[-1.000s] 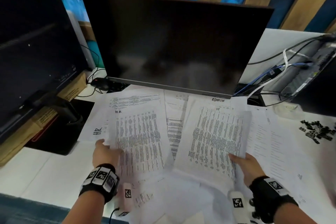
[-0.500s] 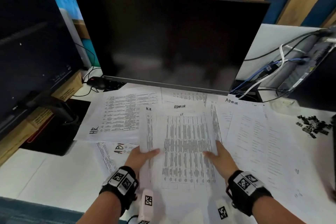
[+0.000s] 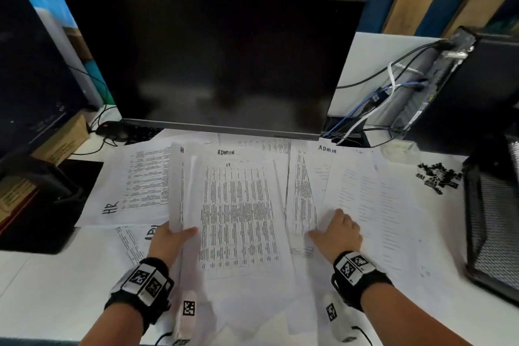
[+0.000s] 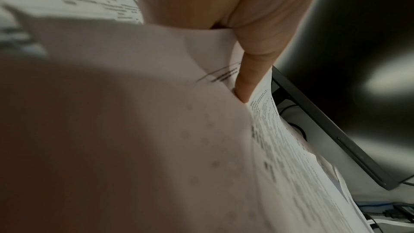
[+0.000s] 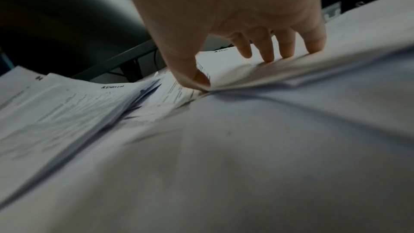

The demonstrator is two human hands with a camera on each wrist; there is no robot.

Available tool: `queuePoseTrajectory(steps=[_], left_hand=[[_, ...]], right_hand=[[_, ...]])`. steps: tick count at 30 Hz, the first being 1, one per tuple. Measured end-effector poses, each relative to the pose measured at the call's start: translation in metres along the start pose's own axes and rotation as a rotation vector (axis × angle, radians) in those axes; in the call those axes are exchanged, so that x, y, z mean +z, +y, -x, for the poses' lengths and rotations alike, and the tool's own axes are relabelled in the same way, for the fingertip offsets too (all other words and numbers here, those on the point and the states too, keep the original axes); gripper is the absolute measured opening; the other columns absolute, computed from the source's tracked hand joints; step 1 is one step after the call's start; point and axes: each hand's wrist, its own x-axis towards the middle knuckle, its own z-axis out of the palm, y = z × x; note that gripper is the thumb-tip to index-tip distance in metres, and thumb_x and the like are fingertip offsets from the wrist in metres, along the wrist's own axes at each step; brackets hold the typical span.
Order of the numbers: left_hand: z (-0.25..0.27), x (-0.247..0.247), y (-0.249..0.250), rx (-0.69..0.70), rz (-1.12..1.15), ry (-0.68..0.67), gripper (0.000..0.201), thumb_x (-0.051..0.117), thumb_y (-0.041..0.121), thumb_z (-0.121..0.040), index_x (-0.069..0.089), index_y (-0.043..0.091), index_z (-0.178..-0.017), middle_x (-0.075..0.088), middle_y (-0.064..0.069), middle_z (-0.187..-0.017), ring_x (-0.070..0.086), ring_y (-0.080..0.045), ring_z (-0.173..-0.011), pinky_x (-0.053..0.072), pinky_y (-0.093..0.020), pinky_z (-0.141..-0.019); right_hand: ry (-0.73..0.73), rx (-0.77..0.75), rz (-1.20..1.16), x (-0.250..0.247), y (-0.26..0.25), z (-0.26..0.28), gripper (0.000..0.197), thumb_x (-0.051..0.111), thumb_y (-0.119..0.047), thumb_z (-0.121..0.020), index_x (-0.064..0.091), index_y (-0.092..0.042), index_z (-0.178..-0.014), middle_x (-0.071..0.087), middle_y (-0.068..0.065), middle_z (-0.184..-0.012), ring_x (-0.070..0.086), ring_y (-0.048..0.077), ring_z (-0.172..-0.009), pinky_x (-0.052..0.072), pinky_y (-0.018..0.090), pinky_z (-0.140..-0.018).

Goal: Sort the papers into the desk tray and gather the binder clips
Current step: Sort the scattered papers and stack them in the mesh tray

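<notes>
Printed papers lie spread over the white desk [image 3: 50, 284] in front of the monitor. My left hand [image 3: 179, 233] grips the left edge of the middle stack [image 3: 238, 211], headed "ADMIN" and "IT", thumb on top and edge lifted. In the left wrist view the thumb [image 4: 246, 77] presses on those sheets. My right hand [image 3: 334, 230] sits on the right-hand papers [image 3: 373, 205]; its thumb [image 5: 197, 77] pinches a sheet's raised edge against the fingertips [image 5: 268, 56]. A heap of black binder clips [image 3: 438, 177] lies at the right. The black mesh desk tray [image 3: 494, 222] stands beside them.
A dark monitor [image 3: 210, 64] stands right behind the papers, a second screen [image 3: 28, 64] at the left. A computer case [image 3: 477, 78] with cables [image 3: 373, 101] is at the back right. A sheet marked "HR" [image 3: 132, 185] lies left, by a black mat [image 3: 42, 205] and cardboard box [image 3: 64, 140].
The two stacks held apart were brought together in the middle. My left hand now grips that stack's left edge, and my right hand has moved right onto the other papers.
</notes>
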Motion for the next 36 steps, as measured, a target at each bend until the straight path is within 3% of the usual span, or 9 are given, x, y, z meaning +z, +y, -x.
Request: queuePoseTrajectory(steps=[5, 8, 14, 20, 24, 26, 28, 30, 36], left_hand=[[0.000, -0.007, 0.002, 0.007, -0.004, 0.044, 0.031, 0.067, 0.004, -0.081, 0.061, -0.006, -0.110, 0.066, -0.021, -0.099, 0.061, -0.030, -0.085, 0.049, -0.038, -0.080], [0.000, -0.010, 0.003, 0.023, 0.003, 0.037, 0.027, 0.067, 0.003, -0.081, 0.061, -0.005, -0.107, 0.065, -0.019, -0.094, 0.061, -0.029, -0.083, 0.048, -0.036, -0.078], [0.003, -0.007, -0.002, 0.005, -0.007, 0.025, 0.021, 0.067, 0.004, -0.081, 0.062, -0.003, -0.101, 0.067, -0.019, -0.090, 0.065, -0.033, -0.084, 0.051, -0.040, -0.080], [0.003, -0.004, -0.001, 0.002, -0.021, 0.052, 0.025, 0.068, 0.003, -0.080, 0.063, -0.005, -0.103, 0.067, -0.023, -0.096, 0.064, -0.033, -0.083, 0.052, -0.044, -0.082], [0.003, -0.007, -0.002, 0.003, -0.029, 0.059, 0.030, 0.068, 0.004, -0.081, 0.061, -0.007, -0.108, 0.067, -0.024, -0.099, 0.062, -0.030, -0.082, 0.050, -0.039, -0.079], [0.004, -0.006, -0.001, 0.002, -0.034, 0.047, 0.033, 0.068, 0.005, -0.081, 0.060, -0.008, -0.111, 0.067, -0.024, -0.102, 0.063, -0.032, -0.085, 0.051, -0.040, -0.081], [0.005, -0.001, 0.001, -0.009, -0.029, 0.021, 0.035, 0.067, 0.006, -0.082, 0.058, -0.007, -0.114, 0.066, -0.025, -0.106, 0.064, -0.036, -0.092, 0.051, -0.047, -0.087], [0.008, 0.007, 0.004, -0.019, -0.030, -0.018, 0.036, 0.066, 0.008, -0.083, 0.057, -0.004, -0.116, 0.066, -0.024, -0.108, 0.063, -0.037, -0.098, 0.050, -0.050, -0.091], [0.019, 0.038, 0.018, -0.046, 0.028, -0.133, 0.033, 0.058, 0.016, -0.090, 0.056, 0.003, -0.120, 0.065, -0.012, -0.101, 0.060, -0.027, -0.090, 0.047, -0.040, -0.088]], right_hand=[[-0.036, -0.008, 0.101, -0.010, -0.005, -0.003, 0.058, 0.049, -0.039, -0.087, 0.034, -0.008, -0.134, 0.042, 0.010, -0.136, 0.039, 0.030, -0.123, 0.040, 0.044, -0.100], [-0.011, -0.031, -0.003, -0.015, -0.010, -0.007, 0.070, 0.051, -0.049, -0.086, 0.029, -0.007, -0.138, 0.033, 0.012, -0.144, 0.034, 0.033, -0.129, 0.037, 0.046, -0.102], [-0.155, -0.041, 0.040, -0.010, -0.037, -0.010, 0.113, 0.047, -0.078, -0.070, -0.002, -0.015, -0.150, -0.008, 0.015, -0.158, -0.005, 0.038, -0.145, 0.006, 0.060, -0.112], [-0.186, 0.008, 0.156, -0.001, -0.056, -0.005, 0.093, 0.050, -0.056, -0.082, 0.003, -0.012, -0.149, -0.001, 0.013, -0.158, 0.000, 0.041, -0.144, 0.015, 0.069, -0.107], [-0.323, -0.060, 0.276, -0.015, -0.051, -0.009, 0.059, 0.054, -0.039, -0.086, 0.036, -0.013, -0.137, 0.024, 0.012, -0.147, 0.021, 0.040, -0.136, 0.030, 0.063, -0.105], [-0.298, -0.158, 0.133, -0.024, -0.046, -0.005, 0.027, 0.053, -0.031, -0.087, 0.056, -0.007, -0.099, 0.048, 0.013, -0.124, 0.046, 0.032, -0.117, 0.044, 0.047, -0.096], [-0.270, -0.219, -0.235, -0.034, -0.043, 0.005, 0.030, 0.051, -0.019, -0.088, 0.040, -0.012, -0.061, 0.055, 0.007, -0.076, 0.055, 0.016, -0.069, 0.045, 0.028, -0.064], [-0.279, -0.224, -0.468, -0.043, -0.046, 0.016, 0.035, 0.050, -0.013, -0.087, 0.034, -0.014, -0.056, 0.044, 0.000, -0.055, 0.043, 0.010, -0.047, 0.034, 0.023, -0.050], [-0.385, -0.416, -0.373, -0.035, -0.066, 0.039, 0.031, 0.052, -0.021, -0.089, 0.041, -0.018, -0.060, 0.045, -0.007, -0.066, 0.043, 0.004, -0.060, 0.033, 0.017, -0.054]])
